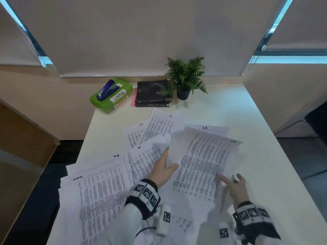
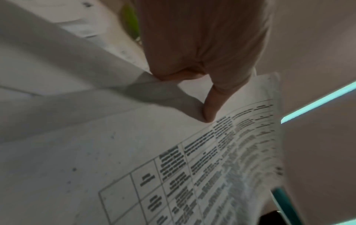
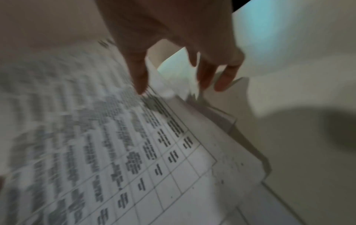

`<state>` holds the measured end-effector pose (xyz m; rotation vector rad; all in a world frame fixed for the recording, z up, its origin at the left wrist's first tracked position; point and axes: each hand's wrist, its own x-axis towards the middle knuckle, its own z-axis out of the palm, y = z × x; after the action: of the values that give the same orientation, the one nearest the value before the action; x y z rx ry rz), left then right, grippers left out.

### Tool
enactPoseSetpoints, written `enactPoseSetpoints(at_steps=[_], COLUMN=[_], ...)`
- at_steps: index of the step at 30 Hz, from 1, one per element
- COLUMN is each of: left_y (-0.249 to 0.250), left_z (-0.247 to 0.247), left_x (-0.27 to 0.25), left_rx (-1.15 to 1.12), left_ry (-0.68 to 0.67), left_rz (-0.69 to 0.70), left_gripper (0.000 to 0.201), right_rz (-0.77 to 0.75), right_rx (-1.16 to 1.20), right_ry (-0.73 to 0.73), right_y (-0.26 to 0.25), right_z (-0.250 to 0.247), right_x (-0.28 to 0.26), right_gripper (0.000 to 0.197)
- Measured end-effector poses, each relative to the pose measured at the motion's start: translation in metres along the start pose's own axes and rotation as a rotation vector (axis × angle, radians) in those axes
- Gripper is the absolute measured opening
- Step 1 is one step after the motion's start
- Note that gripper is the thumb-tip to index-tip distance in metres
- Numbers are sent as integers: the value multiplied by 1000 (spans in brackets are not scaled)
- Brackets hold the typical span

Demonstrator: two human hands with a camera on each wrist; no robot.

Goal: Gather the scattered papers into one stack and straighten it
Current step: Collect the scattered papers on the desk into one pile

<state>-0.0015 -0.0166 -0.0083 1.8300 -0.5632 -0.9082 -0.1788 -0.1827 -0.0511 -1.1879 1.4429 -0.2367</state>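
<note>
Printed sheets lie scattered over the white table (image 1: pixel 251 110). A fanned bundle of papers (image 1: pixel 203 161) is raised at its left side. My left hand (image 1: pixel 164 167) pinches that side, thumb (image 2: pixel 210 111) on top of the page (image 2: pixel 212 159) and fingers curled under its edge. My right hand (image 1: pixel 235 186) hovers at the bundle's near right corner with fingers spread. One fingertip (image 3: pixel 141 88) touches the blurred page (image 3: pixel 96 137); the other fingers hang past its edge. A thick loose pile (image 1: pixel 99 188) lies at the near left, and single sheets (image 1: pixel 152 128) lie farther back.
At the table's far edge stand a green box (image 1: pixel 113 99) with a blue stapler on it, a small stack of black books (image 1: pixel 153 93) and a potted fern (image 1: pixel 185 76). The table's left edge drops off beside a wooden panel (image 1: pixel 21 147).
</note>
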Motion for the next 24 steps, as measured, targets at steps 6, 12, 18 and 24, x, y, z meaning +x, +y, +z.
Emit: enactPoseSetpoints(at_steps=[6, 12, 18, 24], left_y=[37, 46, 35, -7], left_z=[-19, -20, -41, -101], left_x=[-7, -17, -28, -60], left_rx=[-73, 70, 21, -262], left_ry=[30, 446, 672, 647], left_rz=[238, 438, 311, 112], left_gripper=[51, 37, 36, 52], right_rz=[-46, -373, -585, -399], right_rx=[368, 424, 212, -163], right_ry=[-426, -479, -415, -609], right_y=[-41, -87, -107, -89], right_z=[-4, 11, 36, 83], right_x=[-27, -60, -91, -92], right_gripper=[48, 38, 35, 53])
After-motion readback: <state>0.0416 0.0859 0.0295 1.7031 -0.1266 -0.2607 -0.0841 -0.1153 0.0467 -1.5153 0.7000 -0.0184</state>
